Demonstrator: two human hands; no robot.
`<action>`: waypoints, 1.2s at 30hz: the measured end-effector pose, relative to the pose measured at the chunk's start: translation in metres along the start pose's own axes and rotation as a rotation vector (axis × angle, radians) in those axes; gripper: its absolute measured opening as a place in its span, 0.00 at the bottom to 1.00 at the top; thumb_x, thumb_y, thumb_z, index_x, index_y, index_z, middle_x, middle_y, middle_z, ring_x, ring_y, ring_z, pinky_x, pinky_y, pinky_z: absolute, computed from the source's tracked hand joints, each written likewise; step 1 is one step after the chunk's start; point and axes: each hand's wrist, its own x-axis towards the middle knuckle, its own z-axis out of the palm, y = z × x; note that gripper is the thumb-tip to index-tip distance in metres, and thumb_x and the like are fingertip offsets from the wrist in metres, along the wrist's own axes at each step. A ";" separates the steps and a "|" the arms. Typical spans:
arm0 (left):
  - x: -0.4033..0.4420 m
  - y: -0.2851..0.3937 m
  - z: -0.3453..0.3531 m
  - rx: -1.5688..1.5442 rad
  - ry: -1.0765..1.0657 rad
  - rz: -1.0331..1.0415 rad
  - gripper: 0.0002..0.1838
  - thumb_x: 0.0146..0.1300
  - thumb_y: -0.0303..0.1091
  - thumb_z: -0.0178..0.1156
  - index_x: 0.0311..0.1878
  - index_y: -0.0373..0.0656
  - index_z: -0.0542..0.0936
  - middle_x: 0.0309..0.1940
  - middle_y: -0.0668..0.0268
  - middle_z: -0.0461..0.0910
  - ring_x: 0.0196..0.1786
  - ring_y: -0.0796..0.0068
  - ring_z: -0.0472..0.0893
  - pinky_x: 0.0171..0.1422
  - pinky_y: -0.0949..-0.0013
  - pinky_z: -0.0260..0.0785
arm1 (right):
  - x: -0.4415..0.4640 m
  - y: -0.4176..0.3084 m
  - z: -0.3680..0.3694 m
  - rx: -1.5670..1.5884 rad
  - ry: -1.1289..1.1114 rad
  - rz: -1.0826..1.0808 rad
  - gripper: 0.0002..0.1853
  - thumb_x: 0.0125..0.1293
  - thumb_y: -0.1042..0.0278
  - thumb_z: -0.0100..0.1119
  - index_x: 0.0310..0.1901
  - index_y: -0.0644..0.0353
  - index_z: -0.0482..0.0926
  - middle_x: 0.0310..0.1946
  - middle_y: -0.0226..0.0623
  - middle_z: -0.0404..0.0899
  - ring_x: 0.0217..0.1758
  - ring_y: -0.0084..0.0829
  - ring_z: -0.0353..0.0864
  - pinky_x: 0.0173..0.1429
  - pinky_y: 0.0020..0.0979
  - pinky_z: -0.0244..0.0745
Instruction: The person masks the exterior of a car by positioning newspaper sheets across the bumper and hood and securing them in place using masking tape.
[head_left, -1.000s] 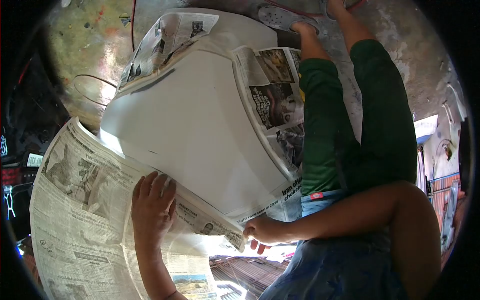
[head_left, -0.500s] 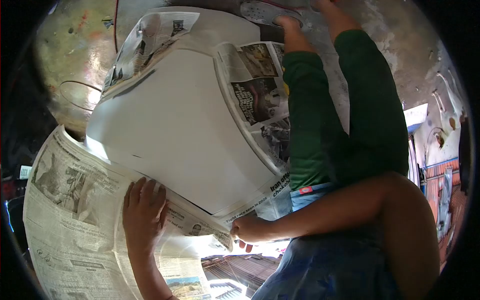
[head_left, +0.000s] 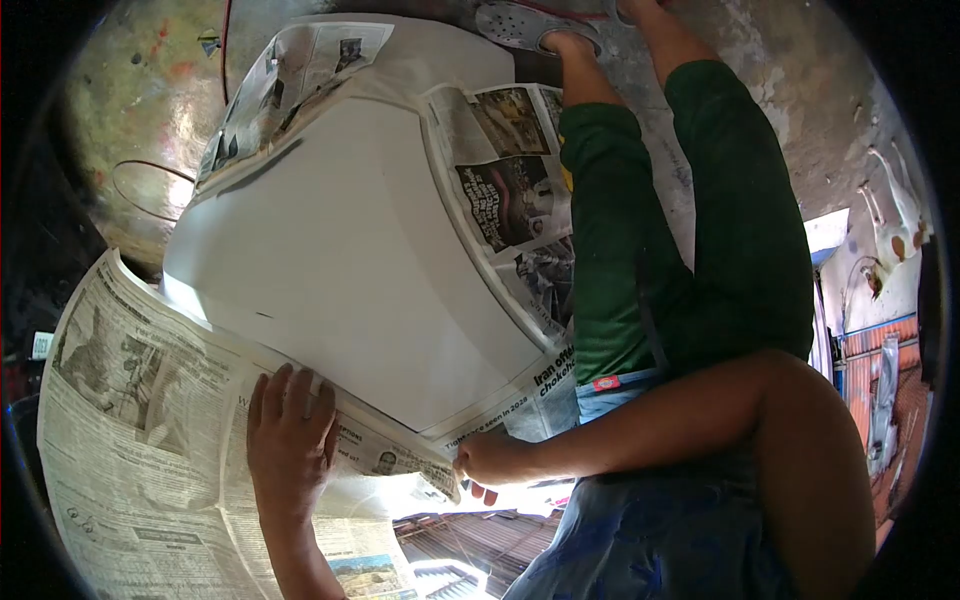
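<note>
A smooth white panel (head_left: 320, 250) fills the middle of the view, with newspaper around its edges. My left hand (head_left: 292, 440) lies on a large newspaper sheet (head_left: 140, 400) along the panel's near edge, fingers stretched out and slightly apart. To its right, my right hand (head_left: 495, 458) is closed at the corner of that sheet, its fingers curled under. The exact grip is partly hidden. Close by, another newspaper strip (head_left: 540, 390) with bold print borders the panel.
More newspaper (head_left: 505, 190) covers the panel's right side, and a folded piece (head_left: 270, 90) stands up at the far left. Legs in green shorts (head_left: 735, 190) rest beside it, with a grey clog (head_left: 530, 28) on the stained concrete floor (head_left: 150, 90). A thin hose (head_left: 226, 50) lies behind.
The whole view has shifted slightly to the left. Both hands stay at nearly the same places on the newspaper, with only a slight shift of the left fingers.
</note>
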 end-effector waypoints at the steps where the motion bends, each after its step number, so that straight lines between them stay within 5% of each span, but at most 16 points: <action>1: -0.001 0.001 0.001 0.005 0.000 -0.001 0.18 0.66 0.39 0.68 0.57 0.44 0.81 0.61 0.58 0.77 0.69 0.53 0.74 0.78 0.44 0.66 | 0.000 -0.001 0.000 -0.002 -0.004 0.009 0.18 0.81 0.62 0.45 0.54 0.69 0.78 0.34 0.43 0.88 0.31 0.35 0.91 0.38 0.37 0.85; 36: -0.067 0.081 0.053 -0.332 0.014 0.051 0.22 0.65 0.51 0.66 0.59 0.54 0.84 0.67 0.59 0.73 0.73 0.52 0.68 0.81 0.30 0.53 | 0.001 0.002 0.003 0.017 0.108 0.045 0.18 0.79 0.62 0.47 0.56 0.67 0.79 0.34 0.46 0.87 0.32 0.34 0.90 0.37 0.36 0.85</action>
